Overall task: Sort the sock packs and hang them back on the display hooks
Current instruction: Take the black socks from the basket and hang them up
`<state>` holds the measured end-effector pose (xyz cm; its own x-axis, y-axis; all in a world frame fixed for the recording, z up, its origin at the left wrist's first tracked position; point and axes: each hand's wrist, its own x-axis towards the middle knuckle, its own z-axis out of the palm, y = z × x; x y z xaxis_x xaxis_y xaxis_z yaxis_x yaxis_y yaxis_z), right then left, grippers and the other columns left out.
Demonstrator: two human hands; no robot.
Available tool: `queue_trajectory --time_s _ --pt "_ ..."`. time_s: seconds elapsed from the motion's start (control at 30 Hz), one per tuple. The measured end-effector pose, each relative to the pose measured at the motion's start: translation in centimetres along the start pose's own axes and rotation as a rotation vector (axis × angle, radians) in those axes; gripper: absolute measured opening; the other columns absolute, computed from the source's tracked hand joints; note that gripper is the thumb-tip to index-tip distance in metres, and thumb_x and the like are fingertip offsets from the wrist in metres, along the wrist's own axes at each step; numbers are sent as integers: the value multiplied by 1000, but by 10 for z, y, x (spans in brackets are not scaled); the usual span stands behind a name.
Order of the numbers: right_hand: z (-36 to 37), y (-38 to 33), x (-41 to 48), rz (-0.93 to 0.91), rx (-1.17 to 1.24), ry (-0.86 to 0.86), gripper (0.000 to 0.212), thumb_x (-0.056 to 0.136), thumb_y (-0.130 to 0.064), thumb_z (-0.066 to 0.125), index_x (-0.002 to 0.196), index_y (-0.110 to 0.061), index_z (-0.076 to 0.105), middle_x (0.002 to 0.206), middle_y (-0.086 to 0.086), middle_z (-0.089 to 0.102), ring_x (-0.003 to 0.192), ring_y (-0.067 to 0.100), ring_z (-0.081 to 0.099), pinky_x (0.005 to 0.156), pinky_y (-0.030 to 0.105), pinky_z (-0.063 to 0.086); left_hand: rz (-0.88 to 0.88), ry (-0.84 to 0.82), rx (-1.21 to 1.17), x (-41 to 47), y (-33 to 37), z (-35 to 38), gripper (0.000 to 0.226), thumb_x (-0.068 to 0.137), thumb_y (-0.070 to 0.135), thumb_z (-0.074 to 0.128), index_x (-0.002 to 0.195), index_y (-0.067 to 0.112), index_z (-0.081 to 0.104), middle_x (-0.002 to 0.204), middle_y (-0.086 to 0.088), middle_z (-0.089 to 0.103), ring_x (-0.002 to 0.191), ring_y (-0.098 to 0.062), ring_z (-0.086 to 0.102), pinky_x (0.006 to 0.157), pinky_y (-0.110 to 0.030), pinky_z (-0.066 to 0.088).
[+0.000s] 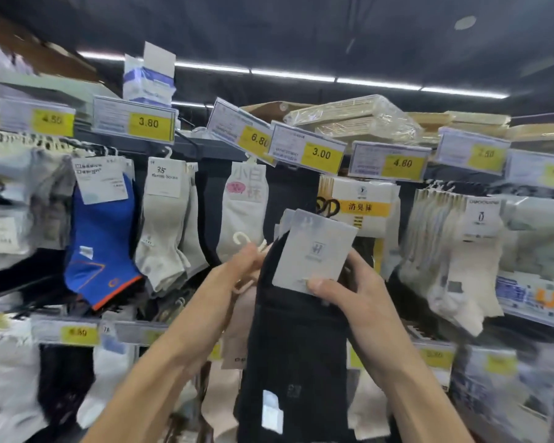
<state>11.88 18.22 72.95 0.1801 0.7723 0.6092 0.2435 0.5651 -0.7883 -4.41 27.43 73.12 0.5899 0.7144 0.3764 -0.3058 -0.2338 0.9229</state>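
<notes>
From the head view, much is soft with blur: the left and right edges of the sock wall smear, and the small print on the price tags cannot be read beyond the yellow figures. The black sock pack (pixel 296 330) held in the middle runs down out of the picture, so its toe end is cut off, and it covers most of the pale beige sock pack (pixel 237 327) behind it. The right hand (pixel 349 289) has its grip pressed on the black pack, thumb flat on the lower edge of the grey card label (pixel 315 251), fingers hidden behind. The left hand (pixel 242 266) pinches at the white plastic hangers (pixel 247 239) beside the card; which pack each hanger belongs to cannot be told. Just behind hang white socks (pixel 243 215) and a yellow-banded pack (pixel 362 203), close on both sides, with the blue sock (pixel 101 238) well to the left. The display hooks themselves are mostly hidden under the price tags (pixel 320 153), leaving little open room around the raised pack.
</notes>
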Motion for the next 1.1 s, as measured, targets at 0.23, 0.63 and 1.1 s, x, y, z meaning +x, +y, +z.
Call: queue_trajectory --time_s 0.23,0.63,1.1 --pt "30 2 23 -44 -92 -109 31 92 -32 61 119 -47 60 117 -18 70 108 -2 65 84 13 51 134 -73 -83 -1 -12 -6 35 87 45 63 118 30 71 119 -5 73 109 -22 71 81 -22 56" --pt "38 22 63 -81 -1 261 23 72 -27 80 94 -23 72 93 -8 78 85 7 74 68 17 56 112 -16 -211 26 -22 -32 42 90 55 50 115 32 74 119 -2 74 112 -19 69 84 -24 57" --pt "36 44 91 -27 170 274 30 85 -22 69 114 -16 66 108 4 76 100 20 73 84 35 60 128 162 -243 56 -31 -65 43 69 53 76 104 27 76 108 -4 77 100 -21 74 75 -26 60"
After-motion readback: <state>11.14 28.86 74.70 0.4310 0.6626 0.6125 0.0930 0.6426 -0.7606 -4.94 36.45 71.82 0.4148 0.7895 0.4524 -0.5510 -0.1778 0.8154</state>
